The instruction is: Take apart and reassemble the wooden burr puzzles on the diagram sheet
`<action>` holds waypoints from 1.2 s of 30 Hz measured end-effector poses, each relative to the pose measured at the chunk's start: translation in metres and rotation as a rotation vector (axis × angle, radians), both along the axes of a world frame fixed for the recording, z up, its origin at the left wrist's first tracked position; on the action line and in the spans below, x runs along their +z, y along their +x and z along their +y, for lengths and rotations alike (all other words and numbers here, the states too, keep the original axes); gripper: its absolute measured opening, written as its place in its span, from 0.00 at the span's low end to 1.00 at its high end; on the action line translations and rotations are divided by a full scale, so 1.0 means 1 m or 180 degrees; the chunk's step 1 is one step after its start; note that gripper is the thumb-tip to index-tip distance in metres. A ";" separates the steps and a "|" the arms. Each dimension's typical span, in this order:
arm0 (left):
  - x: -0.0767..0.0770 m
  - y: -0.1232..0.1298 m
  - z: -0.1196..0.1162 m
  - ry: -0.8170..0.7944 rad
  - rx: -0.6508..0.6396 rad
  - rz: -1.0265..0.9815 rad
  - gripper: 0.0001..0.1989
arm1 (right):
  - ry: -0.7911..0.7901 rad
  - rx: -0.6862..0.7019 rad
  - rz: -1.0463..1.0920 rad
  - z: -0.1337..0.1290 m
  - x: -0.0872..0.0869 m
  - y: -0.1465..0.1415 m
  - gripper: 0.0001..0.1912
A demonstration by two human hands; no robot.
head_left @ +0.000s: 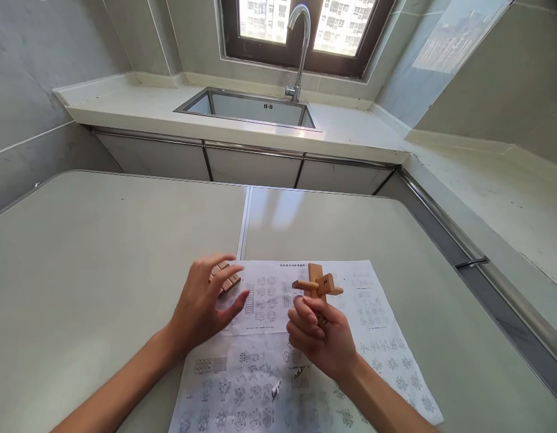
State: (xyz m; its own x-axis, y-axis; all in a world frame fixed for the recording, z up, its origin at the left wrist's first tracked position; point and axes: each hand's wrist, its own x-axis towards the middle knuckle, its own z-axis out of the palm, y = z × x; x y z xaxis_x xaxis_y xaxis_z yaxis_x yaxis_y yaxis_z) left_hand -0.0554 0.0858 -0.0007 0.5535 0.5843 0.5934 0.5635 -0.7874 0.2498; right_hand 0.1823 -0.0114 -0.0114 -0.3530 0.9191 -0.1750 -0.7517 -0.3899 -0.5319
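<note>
My right hand is closed around the lower end of a small wooden assembly made of crossed pieces, one marked with a dark character. It is raised above the right part of a printed sheet. Over the sheet's upper left edge, my left hand is spread with its fingers apart and nothing held between them. Several wooden blocks lie side by side just beyond and partly under its fingers, which hide some of them.
The sheet, covered in line diagrams and creased with small tears, lies on a pale table with a seam down its middle. Behind the table are a counter with a sink, a faucet and a window. Another counter runs along the right.
</note>
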 end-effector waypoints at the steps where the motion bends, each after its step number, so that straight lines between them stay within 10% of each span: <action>1: 0.000 0.002 -0.005 0.0019 -0.0176 -0.0078 0.22 | -0.0001 0.0205 0.0038 -0.001 -0.001 -0.001 0.23; 5: -0.003 0.010 -0.026 -0.0288 -0.0779 -0.0350 0.25 | -0.0034 0.0972 0.0190 -0.004 -0.009 -0.002 0.22; 15: 0.004 0.015 -0.041 -0.3195 -0.2109 -0.0725 0.54 | 0.0227 0.3216 0.0631 -0.007 -0.023 -0.006 0.20; 20: 0.007 0.024 -0.047 -0.3602 -0.2536 -0.0745 0.57 | 0.0334 0.4055 0.0300 -0.004 -0.017 -0.006 0.22; 36: -0.008 0.018 -0.047 -0.3278 -0.1162 -0.1534 0.50 | 0.0201 0.1282 -0.0790 -0.006 -0.009 0.002 0.21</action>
